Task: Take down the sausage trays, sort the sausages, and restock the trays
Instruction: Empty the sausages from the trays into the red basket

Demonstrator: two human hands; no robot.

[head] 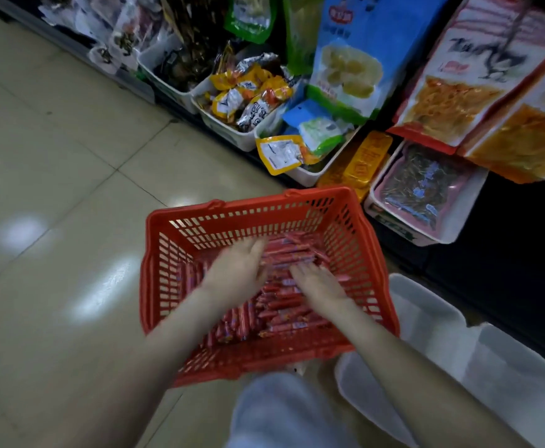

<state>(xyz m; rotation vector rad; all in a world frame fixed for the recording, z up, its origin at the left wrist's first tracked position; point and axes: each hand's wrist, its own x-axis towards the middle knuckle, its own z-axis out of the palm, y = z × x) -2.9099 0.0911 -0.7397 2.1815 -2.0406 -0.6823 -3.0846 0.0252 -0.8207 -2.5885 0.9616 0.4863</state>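
A red plastic shopping basket (371, 253) stands on the floor in front of me, holding a heap of red-wrapped sausages (284, 313). Both my hands are inside it. My left hand (238, 266) lies on the sausages at the basket's middle, fingers stretched toward the far wall. My right hand (316, 282) lies beside it, fingers spread flat on the pile. The picture is blurred, so I cannot make out any sausage held between the fingers. Two white trays (432, 321) sit on the floor right of the basket, the nearer tray (504, 376) overlapping the other.
Low shelves at the back hold white bins of snack packets (248, 95) and a bin with a pink-backed packet (423, 189). Large blue (352, 59) and red (478, 76) bags hang above. Beige tiled floor (54, 189) spreads to the left. My knee (284, 412) is below the basket.
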